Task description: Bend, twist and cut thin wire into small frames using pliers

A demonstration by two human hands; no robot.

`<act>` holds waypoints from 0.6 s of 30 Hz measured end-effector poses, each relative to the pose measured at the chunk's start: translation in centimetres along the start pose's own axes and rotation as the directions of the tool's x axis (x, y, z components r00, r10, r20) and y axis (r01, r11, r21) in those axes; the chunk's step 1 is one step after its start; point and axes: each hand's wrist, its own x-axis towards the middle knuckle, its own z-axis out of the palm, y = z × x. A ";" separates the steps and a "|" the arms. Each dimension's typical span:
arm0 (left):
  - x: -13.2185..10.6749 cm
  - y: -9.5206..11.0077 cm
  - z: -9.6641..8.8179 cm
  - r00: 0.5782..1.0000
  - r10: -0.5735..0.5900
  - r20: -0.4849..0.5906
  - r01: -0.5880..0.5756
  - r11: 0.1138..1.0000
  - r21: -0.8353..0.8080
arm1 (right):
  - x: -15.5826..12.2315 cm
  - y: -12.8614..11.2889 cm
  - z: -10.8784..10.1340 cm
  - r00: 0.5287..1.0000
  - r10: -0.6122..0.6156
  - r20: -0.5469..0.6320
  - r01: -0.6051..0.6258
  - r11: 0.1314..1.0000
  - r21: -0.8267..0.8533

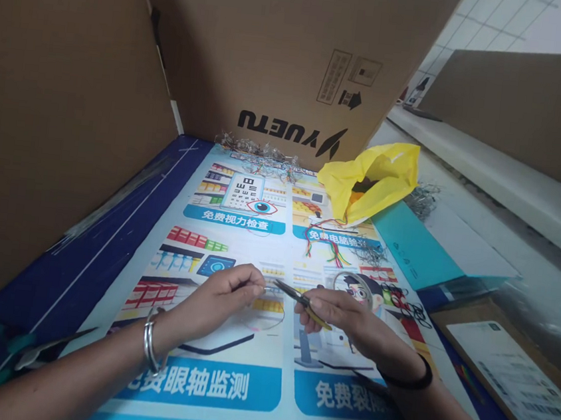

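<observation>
My right hand (343, 310) grips a pair of small pliers (294, 293) with dark jaws and yellowish handles. The jaws point left toward my left hand (229, 295), whose thumb and fingers pinch the end of a thin wire (272, 288). The jaw tips are right at this wire; whether they bite on it is too small to tell. Below the fingers a fine loop (283, 314) curves over the printed sheet. Nearby, on the right, lie several dark loops (404, 303) and a bunch of coloured cords (336, 250).
Cardboard panels (277, 49) rise behind and to the left. A yellow bag (384, 177) stands open at the back right by a turquoise folder (407, 240). Tangled wire pieces (261, 149) lie along the back. Scissors (35, 354) lie front left, a labelled carton (509, 368) at right.
</observation>
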 end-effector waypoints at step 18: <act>0.0 -1.0 0.0 0.967 -0.032 0.251 0.153 0.866 -0.477 | 0.3 2.3 1.2 0.989 -0.082 0.122 0.040 0.949 0.313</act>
